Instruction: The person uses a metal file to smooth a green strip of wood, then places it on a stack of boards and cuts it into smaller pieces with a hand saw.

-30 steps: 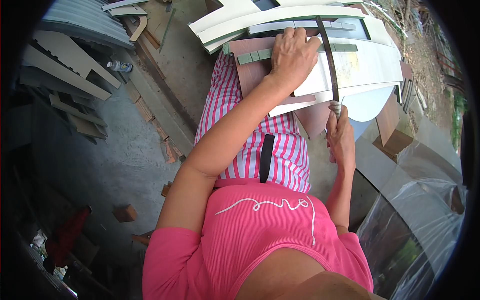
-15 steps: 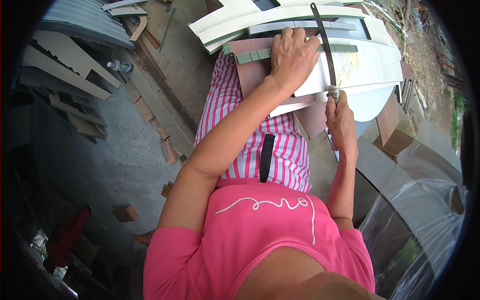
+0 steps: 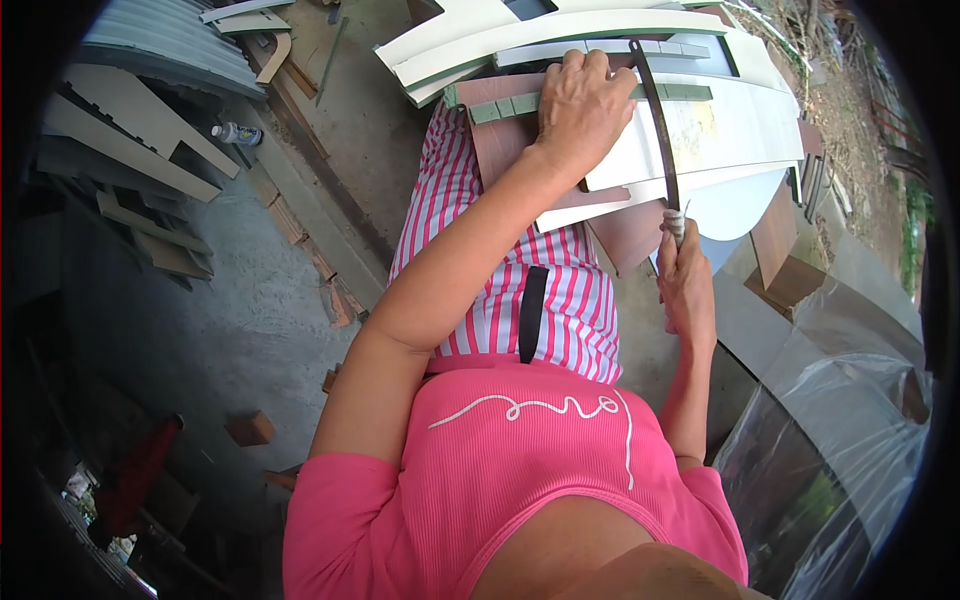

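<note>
My right hand (image 3: 687,285) is closed around the pale wrapped handle of a narrow dark hacksaw blade (image 3: 662,130), which has a hole at its far tip. The blade lies across a green strip (image 3: 505,107) with several crosswise cut lines. My left hand (image 3: 585,110) presses down on that strip with curled fingers, just left of the blade. Beneath are a white board (image 3: 740,130) and a brownish-pink board (image 3: 500,150), resting over my striped trousers. The left hand's fingertips are partly hidden.
More white boards (image 3: 560,30) are stacked beyond my hands. A bottle (image 3: 238,133) and cut panels (image 3: 140,130) are at the left. A wooden block (image 3: 250,429) sits on the concrete floor. Clear plastic sheeting (image 3: 830,400) hangs over something at the right.
My right hand has drawn the hacksaw blade back toward my body, so its tip is nearer the green strip. My left hand stays in place on the strip.
</note>
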Motion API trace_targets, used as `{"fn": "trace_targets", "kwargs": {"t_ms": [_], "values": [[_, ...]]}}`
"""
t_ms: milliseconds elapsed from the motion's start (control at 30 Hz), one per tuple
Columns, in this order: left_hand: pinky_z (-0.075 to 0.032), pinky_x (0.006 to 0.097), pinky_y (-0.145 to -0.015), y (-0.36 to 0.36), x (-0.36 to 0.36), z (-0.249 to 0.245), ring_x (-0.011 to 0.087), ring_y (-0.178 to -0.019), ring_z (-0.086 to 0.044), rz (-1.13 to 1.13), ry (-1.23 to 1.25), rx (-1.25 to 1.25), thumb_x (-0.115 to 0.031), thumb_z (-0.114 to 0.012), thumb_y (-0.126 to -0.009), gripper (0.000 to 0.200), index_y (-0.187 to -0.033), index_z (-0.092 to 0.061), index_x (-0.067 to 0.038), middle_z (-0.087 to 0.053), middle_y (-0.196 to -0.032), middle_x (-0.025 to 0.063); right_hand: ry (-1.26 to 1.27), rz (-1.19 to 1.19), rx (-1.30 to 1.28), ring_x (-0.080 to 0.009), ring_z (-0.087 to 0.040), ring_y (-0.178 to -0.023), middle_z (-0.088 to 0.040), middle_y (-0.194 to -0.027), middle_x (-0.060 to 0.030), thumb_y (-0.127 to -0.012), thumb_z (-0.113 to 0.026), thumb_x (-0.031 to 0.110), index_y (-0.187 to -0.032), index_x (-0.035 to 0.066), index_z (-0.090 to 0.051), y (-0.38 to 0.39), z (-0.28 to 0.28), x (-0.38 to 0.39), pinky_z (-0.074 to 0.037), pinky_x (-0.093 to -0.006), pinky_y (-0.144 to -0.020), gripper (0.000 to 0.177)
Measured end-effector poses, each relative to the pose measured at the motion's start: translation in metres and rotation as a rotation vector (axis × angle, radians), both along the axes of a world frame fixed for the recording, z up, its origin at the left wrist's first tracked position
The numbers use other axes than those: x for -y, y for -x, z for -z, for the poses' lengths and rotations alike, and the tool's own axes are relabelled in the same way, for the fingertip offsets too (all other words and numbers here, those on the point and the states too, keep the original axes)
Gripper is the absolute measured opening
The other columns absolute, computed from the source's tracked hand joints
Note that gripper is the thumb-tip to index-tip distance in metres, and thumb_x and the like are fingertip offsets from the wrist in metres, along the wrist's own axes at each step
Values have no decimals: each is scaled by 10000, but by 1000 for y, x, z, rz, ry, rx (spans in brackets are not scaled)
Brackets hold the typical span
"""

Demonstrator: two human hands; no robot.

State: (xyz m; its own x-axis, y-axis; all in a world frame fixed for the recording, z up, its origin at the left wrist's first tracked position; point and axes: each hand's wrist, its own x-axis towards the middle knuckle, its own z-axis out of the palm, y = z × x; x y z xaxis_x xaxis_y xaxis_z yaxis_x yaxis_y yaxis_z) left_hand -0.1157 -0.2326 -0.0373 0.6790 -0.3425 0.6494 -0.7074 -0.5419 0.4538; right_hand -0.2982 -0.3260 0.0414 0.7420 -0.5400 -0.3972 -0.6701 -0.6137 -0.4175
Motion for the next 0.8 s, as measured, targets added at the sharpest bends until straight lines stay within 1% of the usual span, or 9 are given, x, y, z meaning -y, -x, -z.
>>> {"fn": "trace_targets", "kwargs": {"t_ms": [67,133,200,333,433,567,633,733,800], "values": [[-468,392,-688,0,-1,0,261,-840,-552,-1,-6,8,-217,-807,-683,249,-855,-659,-113,-569,-855,55,13,-12,-13,-483,-618,-701,-610,-715,-289,-1015,-436,207,-1162,-3,-482,-16,3,2,-450,-493,-607,260],[-471,390,-692,0,-2,-1,266,-849,-552,7,-14,-5,-215,-804,-689,248,-864,-659,-116,-568,-858,57,46,-59,58,-497,-613,-700,-612,-711,-306,-1006,-450,209,-1125,-19,-471,-30,10,6,-445,-514,-608,259],[-471,392,-694,1,-2,-2,269,-856,-554,0,-18,-6,-218,-801,-693,247,-867,-658,-117,-571,-862,58,43,-62,69,-503,-610,-700,-614,-714,-313,-1002,-455,210,-1104,-23,-466,-39,12,8,-442,-522,-608,255],[-467,401,-693,3,-3,-3,271,-870,-557,-9,-14,-9,-227,-793,-703,240,-865,-656,-115,-579,-876,61,7,-48,81,-510,-606,-699,-607,-708,-319,-998,-458,213,-1063,-24,-453,-39,12,8,-440,-527,-605,246],[-462,405,-689,4,-1,-3,272,-865,-558,-25,-6,-28,-229,-791,-703,238,-861,-656,-113,-583,-876,62,31,-61,58,-511,-602,-703,-603,-707,-314,-1004,-449,213,-1053,-13,-453,-30,9,3,-437,-526,-607,231],[-459,402,-683,3,0,-3,269,-857,-558,-34,-18,-39,-226,-792,-699,238,-859,-657,-111,-580,-863,61,31,-32,16,-512,-596,-711,-604,-719,-302,-1010,-440,211,-1079,-2,-458,3,12,2,-434,-521,-606,224],[-459,396,-679,2,-1,-2,264,-852,-558,-26,-7,-23,-219,-795,-692,237,-850,-657,-110,-577,-851,60,-1,-13,34,-511,-594,-720,-608,-731,-290,-1014,-439,206,-1126,5,-467,19,12,2,-434,-517,-609,232],[-458,388,-678,2,-1,-2,259,-846,-554,-17,-1,-25,-213,-799,-686,238,-848,-657,-111,-573,-847,57,-18,24,-14,-506,-598,-729,-605,-734,-290,-1014,-441,207,-1169,8,-475,24,9,0,-436,-513,-617,255],[-457,387,-679,0,-1,-2,258,-843,-552,-14,8,-11,-211,-802,-685,240,-849,-658,-111,-571,-845,57,-17,22,-12,-502,-602,-725,-605,-736,-295,-1015,-437,211,-1167,7,-474,21,7,1,-435,-514,-617,257]]}}
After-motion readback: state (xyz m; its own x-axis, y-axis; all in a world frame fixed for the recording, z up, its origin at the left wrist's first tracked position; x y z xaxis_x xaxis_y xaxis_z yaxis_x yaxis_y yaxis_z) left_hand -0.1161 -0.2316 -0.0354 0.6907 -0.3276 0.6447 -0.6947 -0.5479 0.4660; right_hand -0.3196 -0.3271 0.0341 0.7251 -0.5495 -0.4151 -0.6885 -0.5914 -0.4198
